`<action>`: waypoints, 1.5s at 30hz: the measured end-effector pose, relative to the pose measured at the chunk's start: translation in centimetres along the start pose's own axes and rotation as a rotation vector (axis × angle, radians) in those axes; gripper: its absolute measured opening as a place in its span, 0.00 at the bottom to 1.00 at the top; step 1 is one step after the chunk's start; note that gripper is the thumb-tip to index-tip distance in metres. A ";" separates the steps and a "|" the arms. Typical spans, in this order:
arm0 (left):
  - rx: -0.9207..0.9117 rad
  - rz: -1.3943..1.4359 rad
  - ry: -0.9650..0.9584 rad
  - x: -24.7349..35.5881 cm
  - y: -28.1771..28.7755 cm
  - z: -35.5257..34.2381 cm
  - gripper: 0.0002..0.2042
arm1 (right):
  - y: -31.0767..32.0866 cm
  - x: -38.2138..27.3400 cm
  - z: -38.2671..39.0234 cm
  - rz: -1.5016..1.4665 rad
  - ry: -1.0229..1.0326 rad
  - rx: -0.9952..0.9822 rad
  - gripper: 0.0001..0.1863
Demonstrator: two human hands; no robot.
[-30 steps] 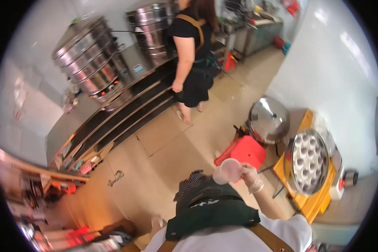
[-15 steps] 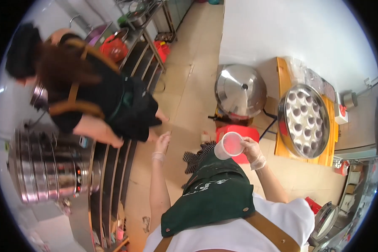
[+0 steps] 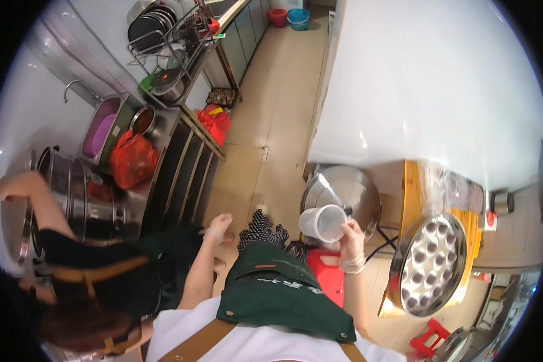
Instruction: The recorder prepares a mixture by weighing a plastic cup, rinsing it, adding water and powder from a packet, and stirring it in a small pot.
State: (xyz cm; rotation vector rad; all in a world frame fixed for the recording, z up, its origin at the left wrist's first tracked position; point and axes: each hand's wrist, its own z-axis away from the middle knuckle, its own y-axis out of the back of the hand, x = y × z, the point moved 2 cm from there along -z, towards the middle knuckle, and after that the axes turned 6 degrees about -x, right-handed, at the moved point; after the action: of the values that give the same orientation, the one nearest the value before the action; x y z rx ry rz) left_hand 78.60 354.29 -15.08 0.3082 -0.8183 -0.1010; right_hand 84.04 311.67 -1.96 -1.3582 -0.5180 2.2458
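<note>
My right hand [image 3: 352, 247], in a clear glove, is closed on the rim of an empty-looking translucent plastic cup [image 3: 320, 222], held over a large round steel lid [image 3: 359, 193] and a red plastic stool [image 3: 323, 271]. My left hand [image 3: 218, 228], also gloved, hangs apart from it over the floor, fingers loosely extended, holding nothing that I can see. To the right, a round steel tray [image 3: 401, 265] with many dark-centred white cups sits on a yellow wooden table [image 3: 407, 181].
A co-worker [image 3: 96, 259] in black leans at stacked steel steamers [image 3: 78, 193] on my left. A sink with purple basin [image 3: 105, 123], red bag [image 3: 133, 160], dish rack [image 3: 157, 36] and shelving line the left wall. An aisle [image 3: 277, 78] leads to red and blue tubs [image 3: 298, 18].
My view has swung toward the aisle. The co-worker has moved down-left to the steamers and reaches out an arm. I still hold the cup in my right hand.
</note>
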 end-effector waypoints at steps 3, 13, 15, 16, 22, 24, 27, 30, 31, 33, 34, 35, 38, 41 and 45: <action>-0.099 -0.610 0.108 0.3 4.5 -4.5 0.18 | -5.8 -0.6 -6.7 -0.001 0.016 0.032 0.05; -0.179 -0.669 0.230 18.8 16.7 -27.7 0.21 | -22.1 -3.3 -32.2 0.193 0.066 0.065 0.07; -0.092 -0.498 0.032 30.0 15.1 -30.7 0.22 | -24.8 -3.9 -36.8 0.213 0.055 0.051 0.07; -0.158 -0.280 -0.071 32.5 14.4 -34.1 0.19 | -27.0 -4.9 -38.8 0.239 0.032 0.022 0.08; -0.534 0.265 -0.261 53.0 8.5 -41.3 0.16 | -32.9 -7.7 -53.5 0.463 0.122 0.041 0.11; -0.446 0.138 -0.351 56.0 7.7 -45.8 0.17 | -34.6 -8.7 -60.1 0.433 0.234 -0.021 0.11; -0.370 0.288 -0.318 60.1 9.6 -53.6 0.17 | -40.8 -12.6 -69.6 0.541 0.178 -0.085 0.11; -0.301 0.445 -0.321 66.6 13.5 -59.0 0.15 | -46.5 -15.6 -79.5 0.617 0.205 -0.201 0.13; -0.244 0.505 -0.346 68.5 14.9 -60.5 0.14 | -48.7 -16.6 -82.5 0.694 0.204 -0.262 0.14; -0.168 0.633 -0.365 71.2 17.5 -64.0 0.14 | -53.4 -18.3 -87.5 0.706 0.197 -0.346 0.14; -0.132 0.675 -0.335 72.8 18.8 -65.5 0.14 | -55.7 -18.7 -90.4 0.725 0.187 -0.394 0.13; -0.095 0.719 -0.306 74.1 20.2 -67.2 0.14 | -58.0 -19.0 -93.2 0.745 0.176 -0.444 0.13; -0.024 0.909 -0.336 77.0 24.1 -73.2 0.14 | -65.3 -19.7 -100.6 0.738 0.177 -0.578 0.12; 0.029 1.017 -0.430 81.3 29.2 -79.2 0.11 | -71.9 -19.6 -108.4 0.746 0.192 -0.689 0.12; 0.150 1.001 -0.469 86.1 35.2 -87.2 0.10 | -81.3 -20.1 -118.0 0.775 0.175 -0.824 0.12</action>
State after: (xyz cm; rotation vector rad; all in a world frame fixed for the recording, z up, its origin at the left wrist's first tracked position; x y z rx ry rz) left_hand 199.98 390.15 0.23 -0.0178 -1.3671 0.8558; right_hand 213.23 376.62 4.04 -2.4856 -1.0703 2.5437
